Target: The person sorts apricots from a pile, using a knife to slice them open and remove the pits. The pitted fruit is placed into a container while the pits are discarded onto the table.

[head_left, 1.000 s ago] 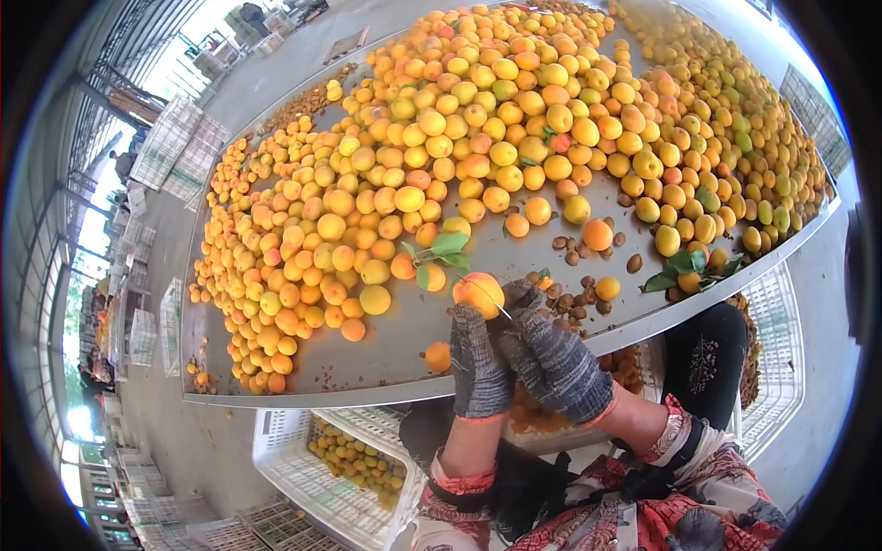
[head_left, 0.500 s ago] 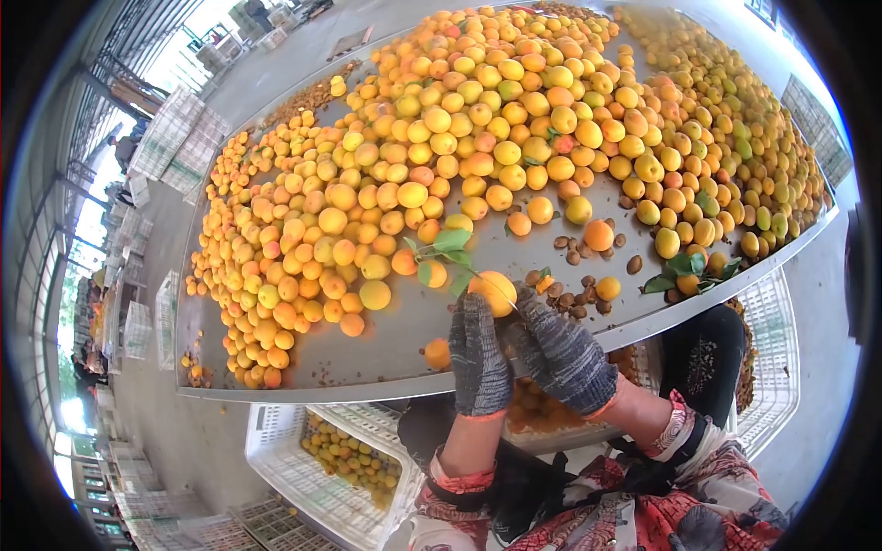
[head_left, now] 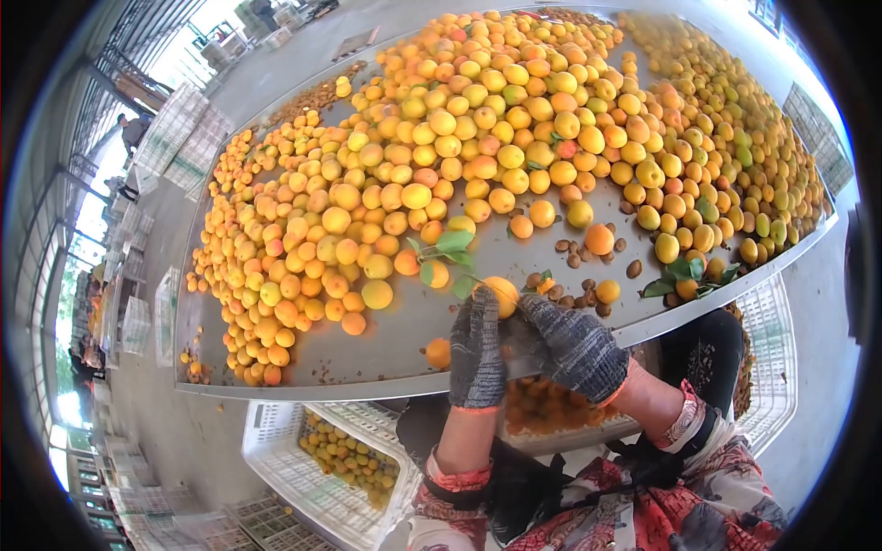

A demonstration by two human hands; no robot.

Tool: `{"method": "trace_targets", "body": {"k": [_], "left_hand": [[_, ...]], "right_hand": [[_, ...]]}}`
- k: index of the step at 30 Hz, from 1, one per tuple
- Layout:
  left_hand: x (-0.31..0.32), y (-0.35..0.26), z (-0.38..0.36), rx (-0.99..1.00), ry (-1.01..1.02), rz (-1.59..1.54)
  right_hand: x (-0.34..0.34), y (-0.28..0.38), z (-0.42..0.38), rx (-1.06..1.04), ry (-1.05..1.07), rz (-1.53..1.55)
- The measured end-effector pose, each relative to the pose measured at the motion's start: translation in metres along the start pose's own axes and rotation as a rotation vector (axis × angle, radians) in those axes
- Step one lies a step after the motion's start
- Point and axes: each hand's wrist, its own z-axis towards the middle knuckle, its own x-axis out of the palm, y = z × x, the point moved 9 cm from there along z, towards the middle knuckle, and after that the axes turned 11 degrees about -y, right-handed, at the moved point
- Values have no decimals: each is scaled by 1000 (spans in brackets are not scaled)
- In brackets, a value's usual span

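Note:
An orange-yellow apricot point(head_left: 501, 295) is held over the near edge of the metal table by my left hand point(head_left: 478, 354), gloved in grey knit, its fingers closed against the fruit. Just to its right is my right hand point(head_left: 577, 349), in a matching glove, fingers drawn together and pointing at the apricot. Whatever those fingertips pinch is too small to make out. A leafy sprig point(head_left: 450, 253) lies behind the held fruit. Brown pits point(head_left: 574, 298) are scattered beyond my right hand, and a single apricot point(head_left: 437, 353) rests left of my left hand.
Heaped apricots point(head_left: 441, 138) cover much of the metal table point(head_left: 367, 363), with more leaves point(head_left: 684, 269) at right. White crates stand below: one with fruit point(head_left: 266, 441) at left, another point(head_left: 776, 358) at right. Orange fruit pieces point(head_left: 560, 409) sit below my hands. Stacked crates point(head_left: 175, 129) and a person point(head_left: 133, 131) are behind.
My right hand has shifted slightly right, away from the held apricot, widening the gap between the hands. My left hand keeps the apricot in nearly the same place.

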Motion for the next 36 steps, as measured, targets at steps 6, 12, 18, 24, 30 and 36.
{"method": "trace_targets", "body": {"k": [6, 12, 18, 24, 30, 36], "left_hand": [[0, -2, 1, 66, -8, 96], [0, -11, 0, 217, 27, 108], [1, -8, -1, -20, 71, 79], [12, 21, 6, -231, 27, -551], [15, 28, 5, -332, 116, -582], [-7, -4, 3, 47, -31, 32]], "right_hand": [[18, -22, -3, 96, 21, 200], [-20, 22, -3, -515, -107, -111], [-15, 20, -6, -595, -106, -187], [7, 12, -7, -77, -130, 174], [-4, 11, 2, -28, -203, 223], [-2, -1, 5, -57, -11, 232]]}}
